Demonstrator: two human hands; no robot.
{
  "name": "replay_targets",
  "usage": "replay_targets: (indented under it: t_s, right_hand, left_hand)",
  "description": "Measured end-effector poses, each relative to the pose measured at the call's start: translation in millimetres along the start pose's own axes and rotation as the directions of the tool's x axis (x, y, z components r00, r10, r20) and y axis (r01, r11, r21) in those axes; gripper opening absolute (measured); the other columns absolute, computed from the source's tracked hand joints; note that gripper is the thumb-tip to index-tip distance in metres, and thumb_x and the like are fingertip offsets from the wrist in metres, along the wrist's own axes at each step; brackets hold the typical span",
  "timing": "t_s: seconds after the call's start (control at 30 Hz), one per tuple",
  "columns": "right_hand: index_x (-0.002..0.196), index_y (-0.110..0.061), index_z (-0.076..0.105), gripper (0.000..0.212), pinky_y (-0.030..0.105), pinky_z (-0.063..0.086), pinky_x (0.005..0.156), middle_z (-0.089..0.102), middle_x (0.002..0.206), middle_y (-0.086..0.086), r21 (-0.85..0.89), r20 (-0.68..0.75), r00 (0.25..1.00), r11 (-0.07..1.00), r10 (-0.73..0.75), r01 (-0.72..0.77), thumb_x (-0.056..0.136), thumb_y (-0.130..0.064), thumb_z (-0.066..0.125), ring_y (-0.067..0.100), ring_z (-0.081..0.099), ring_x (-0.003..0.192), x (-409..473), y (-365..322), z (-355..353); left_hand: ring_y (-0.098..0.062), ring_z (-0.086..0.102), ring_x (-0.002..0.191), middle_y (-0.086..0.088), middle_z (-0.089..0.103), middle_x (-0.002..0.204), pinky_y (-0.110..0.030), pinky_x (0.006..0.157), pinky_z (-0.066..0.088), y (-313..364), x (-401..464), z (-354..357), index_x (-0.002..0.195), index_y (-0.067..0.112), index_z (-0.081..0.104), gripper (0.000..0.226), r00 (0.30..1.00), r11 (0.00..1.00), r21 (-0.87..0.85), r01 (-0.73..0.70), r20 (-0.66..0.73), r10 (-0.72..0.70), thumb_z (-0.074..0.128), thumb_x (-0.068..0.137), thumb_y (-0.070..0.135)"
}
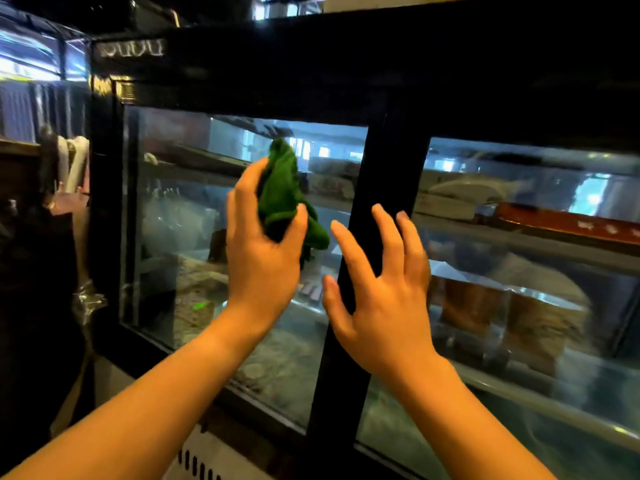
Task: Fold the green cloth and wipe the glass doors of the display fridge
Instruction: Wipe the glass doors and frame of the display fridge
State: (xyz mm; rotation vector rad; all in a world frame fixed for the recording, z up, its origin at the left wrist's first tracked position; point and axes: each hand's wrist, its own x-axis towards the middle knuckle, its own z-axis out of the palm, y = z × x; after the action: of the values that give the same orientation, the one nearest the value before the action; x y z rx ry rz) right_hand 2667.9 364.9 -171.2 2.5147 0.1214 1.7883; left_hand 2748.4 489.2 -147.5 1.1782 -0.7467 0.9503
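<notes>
My left hand (pixel 258 258) grips a bunched green cloth (pixel 282 188) in front of the left glass door (pixel 180 230) of the black display fridge. The cloth hangs crumpled, one end sticking up above my fingers and one drooping to the right. Whether it touches the glass I cannot tell. My right hand (pixel 377 289) is raised with straight, spread fingers in front of the black centre post (pixel 381 174) between the doors and holds nothing. The right glass door (pixel 526 258) lies beyond it.
Shelves with trays, boxes and brown containers (pixel 478 306) show behind the glass. The black fridge top (pixel 346 64) runs overhead. At the left stand dim bottles and clutter (pixel 69 174) beside the fridge. A vent grille (pixel 197 465) sits below the doors.
</notes>
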Motion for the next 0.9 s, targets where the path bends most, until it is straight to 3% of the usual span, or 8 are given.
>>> replay_targets:
  t_s: [0.07, 0.17, 0.27, 0.4, 0.53, 0.63, 0.77, 0.9]
  right_hand:
    - [0.148, -0.022, 0.045, 0.064, 0.06, 0.022, 0.115, 0.025, 0.158, 0.021, -0.108, 0.027, 1.0, 0.994, 0.015, -0.012, 0.089, -0.041, 0.063, 0.041, 0.017, 0.147, -6, 2, 17]
    - [0.151, -0.021, 0.037, 0.07, 0.057, 0.013, 0.119, 0.016, 0.16, 0.018, -0.199, 0.018, 1.0, 0.98, 0.024, -0.02, 0.089, -0.046, 0.06, 0.038, 0.012, 0.15, -9, 11, 34]
    - [0.148, -0.018, 0.036, 0.069, 0.055, 0.01, 0.12, 0.012, 0.16, 0.016, -0.236, 0.003, 1.0, 0.972, -0.011, 0.011, 0.088, -0.046, 0.057, 0.036, 0.007, 0.151, -9, 18, 44]
    - [0.148, -0.02, 0.034, 0.064, 0.051, 0.007, 0.122, 0.009, 0.163, 0.01, -0.242, 0.011, 1.0, 0.97, -0.014, 0.016, 0.09, -0.039, 0.053, 0.038, 0.005, 0.151, -12, 17, 51]
    - [0.141, -0.017, 0.041, 0.046, 0.047, 0.007, 0.123, 0.015, 0.157, 0.012, -0.286, 0.018, 1.0, 0.958, -0.006, 0.01, 0.101, -0.039, 0.032, 0.034, 0.001, 0.152, -10, 14, 51]
    - [0.148, -0.015, 0.034, 0.052, 0.052, 0.008, 0.122, 0.015, 0.156, 0.016, -0.277, 0.014, 0.999, 0.96, -0.045, 0.047, 0.099, -0.035, 0.033, 0.041, 0.003, 0.15, -12, 18, 50]
    - [0.153, -0.009, 0.021, 0.059, 0.054, 0.0, 0.122, 0.008, 0.161, 0.018, -0.232, 0.005, 0.998, 0.971, -0.064, 0.063, 0.1, -0.031, 0.033, 0.044, -0.001, 0.15, -13, 19, 56]
    - [0.149, -0.006, 0.033, 0.059, 0.055, 0.003, 0.122, 0.013, 0.161, 0.018, -0.245, -0.012, 0.998, 0.968, -0.066, 0.061, 0.096, -0.029, 0.043, 0.046, 0.006, 0.148, -11, 19, 57]
  left_hand:
    - [-0.03, 0.052, 0.119, -0.015, 0.05, 0.131, -0.048, 0.098, 0.046, -9, 18, 6, 0.139, 0.015, 0.043, 0.054, 0.969, 0.946, 0.211, -0.245, 0.09, 0.231, 0.065, 0.09, 0.014]
    - [-0.043, 0.055, 0.113, -0.024, 0.057, 0.126, -0.054, 0.091, 0.044, -22, 43, 20, 0.137, 0.021, 0.044, 0.05, 0.833, 0.705, 0.445, -0.553, 0.259, 0.489, 0.064, 0.092, 0.021]
    - [-0.041, 0.057, 0.111, -0.021, 0.062, 0.124, -0.053, 0.089, 0.042, -33, 58, 29, 0.134, 0.023, 0.052, 0.046, 0.695, 0.524, 0.48, -0.704, 0.312, 0.648, 0.068, 0.091, 0.023]
    - [-0.034, 0.058, 0.112, -0.01, 0.062, 0.126, -0.054, 0.092, 0.041, -42, 76, 33, 0.13, 0.021, 0.049, 0.05, 0.633, 0.548, 0.331, -0.768, 0.258, 0.73, 0.073, 0.086, 0.022]
    - [-0.034, 0.062, 0.109, -0.012, 0.067, 0.12, -0.052, 0.093, 0.042, -45, 98, 36, 0.114, 0.013, 0.053, 0.059, 0.594, 0.545, 0.24, -0.804, 0.274, 0.756, 0.084, 0.065, 0.02]
    - [-0.037, 0.06, 0.105, -0.017, 0.067, 0.118, -0.054, 0.088, 0.045, -45, 95, 40, 0.112, 0.015, 0.055, 0.043, 0.572, 0.52, 0.246, -0.818, 0.255, 0.78, 0.076, 0.077, 0.027]
    - [-0.042, 0.06, 0.103, -0.019, 0.067, 0.116, -0.053, 0.084, 0.046, -44, 89, 45, 0.113, 0.016, 0.055, 0.03, 0.628, 0.556, 0.32, -0.767, 0.2, 0.752, 0.064, 0.087, 0.029]
    - [-0.046, 0.061, 0.103, -0.02, 0.066, 0.117, -0.053, 0.086, 0.046, -35, 84, 43, 0.115, 0.019, 0.051, 0.03, 0.654, 0.542, 0.387, -0.746, 0.268, 0.708, 0.056, 0.09, 0.036]
